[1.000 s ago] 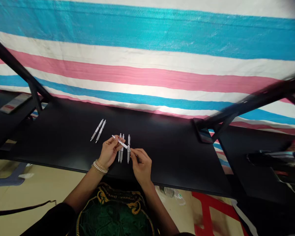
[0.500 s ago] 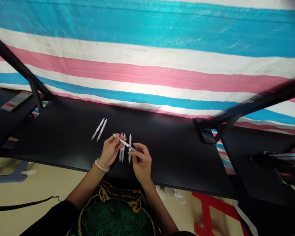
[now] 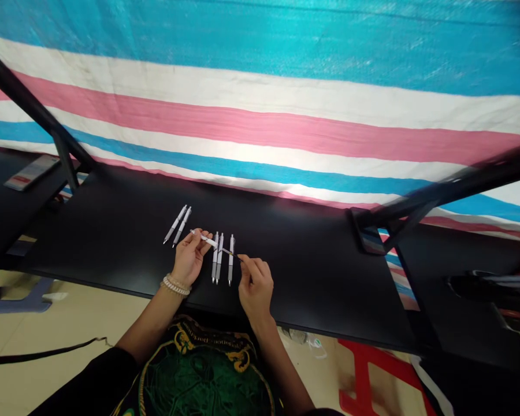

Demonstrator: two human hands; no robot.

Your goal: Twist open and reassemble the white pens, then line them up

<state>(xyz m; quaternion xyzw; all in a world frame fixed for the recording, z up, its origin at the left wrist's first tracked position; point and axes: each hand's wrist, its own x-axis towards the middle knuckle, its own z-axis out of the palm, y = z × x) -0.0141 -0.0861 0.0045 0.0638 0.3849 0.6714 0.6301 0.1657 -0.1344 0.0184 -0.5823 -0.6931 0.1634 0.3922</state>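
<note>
a striped tarp hangs behind a black table. on the table lie two white pens, side by side and angled, and, just right of them, three white pens, parallel and upright in view. the left hand grasps a white pen body with fingers clenched, its tip passing above the three pens. the right hand holds the end of a thin refill between pinched fingertips; the refill extends from the pen body.

Left hand gripping pen, right hand pinching refill
</note>
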